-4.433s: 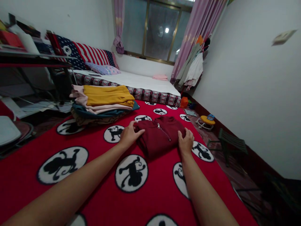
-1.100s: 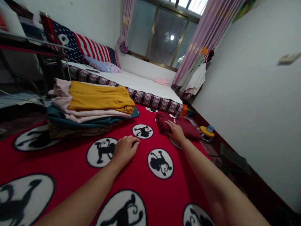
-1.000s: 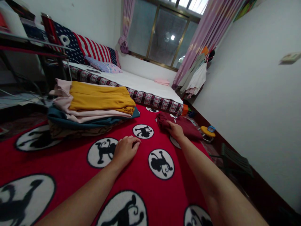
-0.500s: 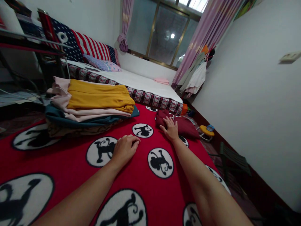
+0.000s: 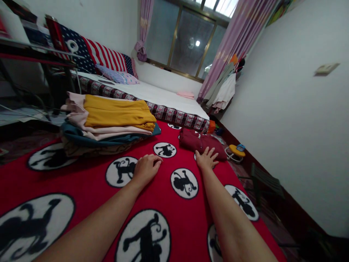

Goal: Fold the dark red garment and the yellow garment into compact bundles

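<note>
A folded maroon garment (image 5: 191, 138) with a small zipper lies at the far right of the red blanket (image 5: 89, 182). My right hand (image 5: 207, 157) rests at its near edge, fingers spread, the fingertips over the cloth. My left hand (image 5: 147, 168) lies on the blanket with loosely bent fingers and the thumb apart; nothing shows in it. Beyond it to the left stands a pile of folded clothes: mustard-yellow trousers (image 5: 117, 111) on top, a pale pink garment (image 5: 76, 109) below, then a dark teal one (image 5: 79, 135) and a patterned piece at the bottom.
Behind the blanket runs a low bed (image 5: 163, 92) with a white top and patterned side. A desk (image 5: 35, 52) with a red flask (image 5: 56, 34) stands at left. On the right are a yellow stool (image 5: 236, 151), a dark folding chair (image 5: 265, 180) and the wall.
My right hand has slid back towards me and a little right, from on top of the maroon garment to its near edge. The garment now looks flatter and neater. My left hand stays in place.
</note>
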`<state>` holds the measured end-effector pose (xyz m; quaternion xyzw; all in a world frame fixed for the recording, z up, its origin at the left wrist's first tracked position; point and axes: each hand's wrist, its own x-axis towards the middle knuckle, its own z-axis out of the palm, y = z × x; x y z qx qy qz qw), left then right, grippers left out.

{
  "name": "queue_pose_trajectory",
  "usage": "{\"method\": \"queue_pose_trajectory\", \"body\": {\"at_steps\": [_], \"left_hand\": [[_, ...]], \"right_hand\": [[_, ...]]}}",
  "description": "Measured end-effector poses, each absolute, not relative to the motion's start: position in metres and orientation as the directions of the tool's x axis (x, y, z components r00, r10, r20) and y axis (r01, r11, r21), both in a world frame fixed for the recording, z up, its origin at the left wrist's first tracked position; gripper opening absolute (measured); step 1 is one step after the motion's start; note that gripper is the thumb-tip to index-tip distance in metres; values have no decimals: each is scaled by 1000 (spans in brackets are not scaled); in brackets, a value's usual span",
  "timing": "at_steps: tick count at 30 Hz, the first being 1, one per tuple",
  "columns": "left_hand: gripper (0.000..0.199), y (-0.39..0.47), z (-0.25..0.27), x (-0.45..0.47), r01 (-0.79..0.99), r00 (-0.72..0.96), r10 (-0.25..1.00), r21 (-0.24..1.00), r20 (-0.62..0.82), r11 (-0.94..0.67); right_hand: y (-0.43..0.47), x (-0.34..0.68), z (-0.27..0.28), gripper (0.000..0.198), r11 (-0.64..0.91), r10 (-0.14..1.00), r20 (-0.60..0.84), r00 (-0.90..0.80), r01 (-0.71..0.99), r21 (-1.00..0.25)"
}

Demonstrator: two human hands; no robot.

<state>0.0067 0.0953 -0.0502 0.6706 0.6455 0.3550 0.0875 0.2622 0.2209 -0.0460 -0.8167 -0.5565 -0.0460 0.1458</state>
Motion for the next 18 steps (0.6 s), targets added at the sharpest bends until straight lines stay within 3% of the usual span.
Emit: {"method": "queue_pose_trajectory", "body": {"at_steps": [7, 18], "left_hand": [[21, 90, -48, 6, 785, -85, 924, 596, 374, -169], [22, 72, -45, 7, 776, 28, 921, 572, 388, -264]], "right_hand": [[160, 251, -50, 67, -241, 952, 183, 245, 969, -45], [66, 239, -53, 64, -96, 988, 115, 103, 993, -67]]}}
